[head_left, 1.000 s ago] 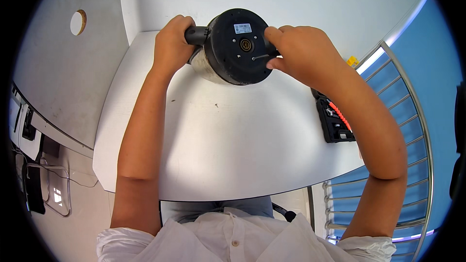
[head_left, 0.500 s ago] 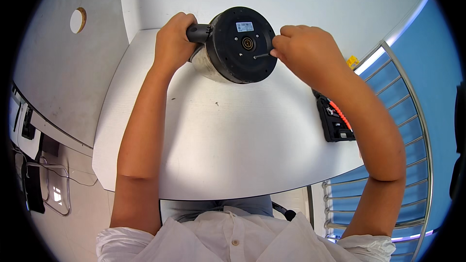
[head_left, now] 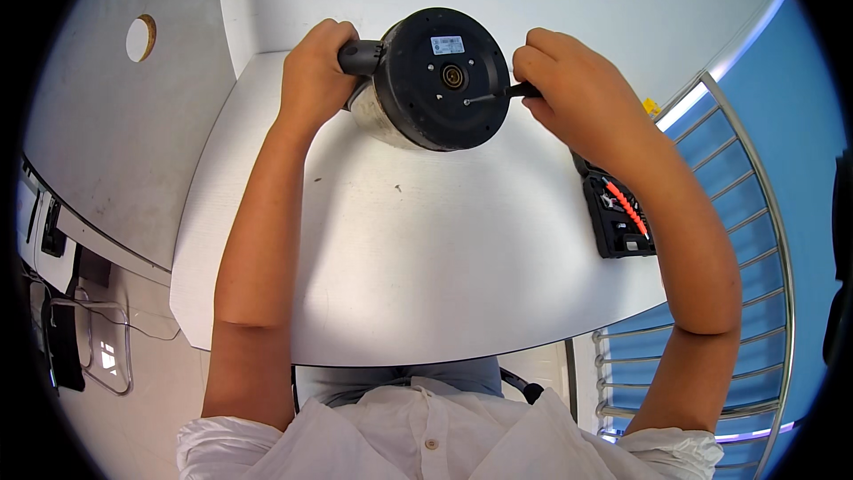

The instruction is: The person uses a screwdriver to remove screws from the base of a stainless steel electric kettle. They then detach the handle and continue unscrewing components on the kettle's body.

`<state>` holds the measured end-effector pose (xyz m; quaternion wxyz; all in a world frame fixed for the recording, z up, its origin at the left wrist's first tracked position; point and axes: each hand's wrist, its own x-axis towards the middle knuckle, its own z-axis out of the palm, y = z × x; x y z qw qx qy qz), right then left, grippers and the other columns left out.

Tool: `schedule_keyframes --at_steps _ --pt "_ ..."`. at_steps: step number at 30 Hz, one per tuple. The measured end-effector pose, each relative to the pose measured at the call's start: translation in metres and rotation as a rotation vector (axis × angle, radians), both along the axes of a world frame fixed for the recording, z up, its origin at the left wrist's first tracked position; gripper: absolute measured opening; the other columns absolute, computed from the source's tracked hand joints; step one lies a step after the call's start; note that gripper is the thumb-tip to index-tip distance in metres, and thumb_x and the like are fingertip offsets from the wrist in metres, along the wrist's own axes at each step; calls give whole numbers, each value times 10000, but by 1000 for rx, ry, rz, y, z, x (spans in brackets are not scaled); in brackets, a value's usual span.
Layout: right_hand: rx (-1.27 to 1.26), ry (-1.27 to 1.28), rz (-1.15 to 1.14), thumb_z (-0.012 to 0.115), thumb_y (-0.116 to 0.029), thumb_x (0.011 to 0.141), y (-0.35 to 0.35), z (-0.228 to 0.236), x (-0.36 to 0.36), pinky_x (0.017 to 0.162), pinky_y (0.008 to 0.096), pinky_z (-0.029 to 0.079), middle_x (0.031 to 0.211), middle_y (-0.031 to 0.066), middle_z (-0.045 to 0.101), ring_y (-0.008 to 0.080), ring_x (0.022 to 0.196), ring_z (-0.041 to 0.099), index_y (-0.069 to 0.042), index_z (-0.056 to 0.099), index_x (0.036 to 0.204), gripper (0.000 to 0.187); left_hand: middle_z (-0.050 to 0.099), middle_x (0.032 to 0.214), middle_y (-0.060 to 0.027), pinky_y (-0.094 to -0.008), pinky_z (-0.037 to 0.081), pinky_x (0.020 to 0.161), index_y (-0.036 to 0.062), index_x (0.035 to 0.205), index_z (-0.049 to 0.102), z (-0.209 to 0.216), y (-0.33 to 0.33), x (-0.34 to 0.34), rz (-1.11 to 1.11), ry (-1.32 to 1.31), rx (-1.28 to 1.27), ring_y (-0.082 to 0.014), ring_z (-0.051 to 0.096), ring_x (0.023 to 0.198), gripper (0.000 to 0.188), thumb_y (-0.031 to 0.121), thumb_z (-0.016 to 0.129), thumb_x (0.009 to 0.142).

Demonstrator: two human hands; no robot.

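An electric kettle (head_left: 425, 116) is tipped on its side over the white table, its round black base facing me. My left hand (head_left: 318, 67) is closed round the kettle's dark handle (head_left: 358, 58). A pale label and a round brass-coloured connector (head_left: 453, 77) show on the base, with several screws or screw holes about the connector. My right hand (head_left: 569, 84) grips the dark handle of a screwdriver (head_left: 515, 91). Its thin metal shaft lies across the base, and the tip is at a screw (head_left: 466, 102) below and right of the connector.
A black tool case (head_left: 617, 222) with a coral-red flexible shaft lies at the table's right edge, partly behind my right forearm. Two small dark specks mark the white table (head_left: 426, 249). A metal railing (head_left: 773, 240) stands beyond on the right, with a yellow object (head_left: 651, 107) near it.
My right hand has shifted slightly right and up, uncovering the screwdriver's handle. The kettle and my left hand have risen a little.
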<state>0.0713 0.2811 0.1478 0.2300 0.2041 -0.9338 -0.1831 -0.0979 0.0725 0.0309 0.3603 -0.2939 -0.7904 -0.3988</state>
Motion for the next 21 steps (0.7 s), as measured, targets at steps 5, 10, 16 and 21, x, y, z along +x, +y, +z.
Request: schedule_keyframes --at_steps 5,10,16,21 --pt "90 32 -21 677 -207 830 4 -5 0 650 355 504 800 58 588 233 749 603 -71 576 800 172 554 795 -94 -348 446 669 52 824 546 0 2 -1 11 -17 -1 -302 556 750 204 -33 654 673" --pt "-11 53 -6 634 -141 836 5 -13 5 636 361 503 775 65 597 255 736 604 -78 549 879 114 551 786 -96 -339 443 664 47 816 545 1 1 3 12 -39 5 -292 553 736 212 -51 650 659" --pt "8 54 101 618 -68 810 17 -10 1 641 373 504 788 81 608 278 764 616 -69 526 912 138 545 774 -89 -327 438 657 41 812 538 2 1 6 -23 -36 14 -275 541 715 228 -71 649 647" --pt "-40 -89 -19 627 -130 834 10 -7 8 602 387 498 712 91 618 286 716 627 -61 553 879 111 543 769 -84 -325 441 653 45 804 535 2 4 9 -15 -10 2 -275 538 707 245 -76 660 632"
